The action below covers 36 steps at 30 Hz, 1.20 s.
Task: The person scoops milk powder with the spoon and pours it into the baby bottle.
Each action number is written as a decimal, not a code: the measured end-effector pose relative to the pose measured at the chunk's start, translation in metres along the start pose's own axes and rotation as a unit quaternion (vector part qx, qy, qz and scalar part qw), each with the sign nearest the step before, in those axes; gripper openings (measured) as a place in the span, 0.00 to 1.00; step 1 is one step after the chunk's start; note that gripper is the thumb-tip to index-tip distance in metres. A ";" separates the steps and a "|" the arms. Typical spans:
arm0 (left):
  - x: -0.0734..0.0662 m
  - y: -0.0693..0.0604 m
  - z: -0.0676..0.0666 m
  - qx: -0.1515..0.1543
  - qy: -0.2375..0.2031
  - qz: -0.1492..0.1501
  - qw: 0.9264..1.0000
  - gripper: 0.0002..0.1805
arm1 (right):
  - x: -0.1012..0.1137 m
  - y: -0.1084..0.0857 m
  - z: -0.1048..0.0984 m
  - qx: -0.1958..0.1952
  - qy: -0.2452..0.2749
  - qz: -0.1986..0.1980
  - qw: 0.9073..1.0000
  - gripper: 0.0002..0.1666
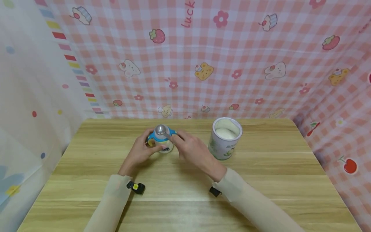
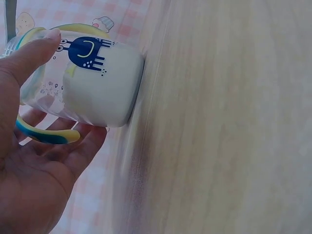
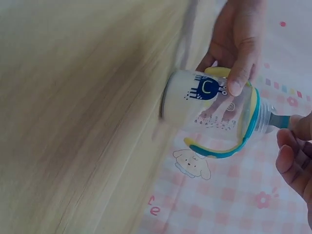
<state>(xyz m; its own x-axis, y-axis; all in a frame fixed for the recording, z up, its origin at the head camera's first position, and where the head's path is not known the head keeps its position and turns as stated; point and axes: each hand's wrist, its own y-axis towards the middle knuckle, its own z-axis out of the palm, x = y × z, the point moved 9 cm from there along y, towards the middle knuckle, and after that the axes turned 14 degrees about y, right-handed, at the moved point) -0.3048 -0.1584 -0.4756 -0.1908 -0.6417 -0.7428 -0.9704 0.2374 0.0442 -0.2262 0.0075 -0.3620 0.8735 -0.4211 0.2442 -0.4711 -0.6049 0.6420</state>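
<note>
A clear baby bottle [image 1: 165, 149] with a blue and yellow two-handled collar stands upright on the table. White contents [image 2: 105, 83] fill its lower part, behind a dark blue cartoon print. My left hand [image 1: 140, 150] grips the bottle from the left, thumb on the front and fingers round the far side, by one handle [image 2: 48, 135]. Above the bottle's open neck [image 3: 263, 118] is the round bowl of a metal spoon [image 1: 160, 130]. Its handle is pinched by my right hand [image 1: 193, 150], just right of the bottle. What the spoon bowl holds cannot be made out.
An open milk powder can [image 1: 221, 148] stands right of the bottle, behind my right wrist, with white powder [image 1: 225, 133] inside. The wooden table [image 1: 179, 206] ends at a pink checked cloth [image 1: 185, 93] behind. Cloth also hangs on both sides.
</note>
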 end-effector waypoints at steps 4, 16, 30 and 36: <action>0.002 -0.001 0.000 -0.002 -0.006 0.003 1.000 0.38 | -0.009 -0.002 -0.003 -0.007 0.057 0.048 0.997 0.05; -0.001 -0.001 -0.002 -0.005 -0.001 0.013 1.000 0.38 | -0.045 -0.010 -0.005 -0.067 0.233 0.212 0.947 0.05; 0.002 -0.001 -0.002 -0.010 -0.003 0.010 1.000 0.39 | -0.083 -0.033 0.019 -0.175 0.478 0.450 0.734 0.08; 0.001 -0.001 -0.002 -0.009 -0.016 0.011 1.000 0.39 | -0.085 -0.039 0.016 -0.194 0.526 0.484 0.672 0.08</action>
<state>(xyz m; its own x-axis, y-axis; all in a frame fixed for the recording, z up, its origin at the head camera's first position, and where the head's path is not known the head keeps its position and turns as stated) -0.3043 -0.1604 -0.4750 -0.2086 -0.6128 -0.7622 -0.9683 0.2389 0.0729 -0.2846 0.0561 -0.4193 -0.1198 0.3434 0.9315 -0.9918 -0.0828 -0.0970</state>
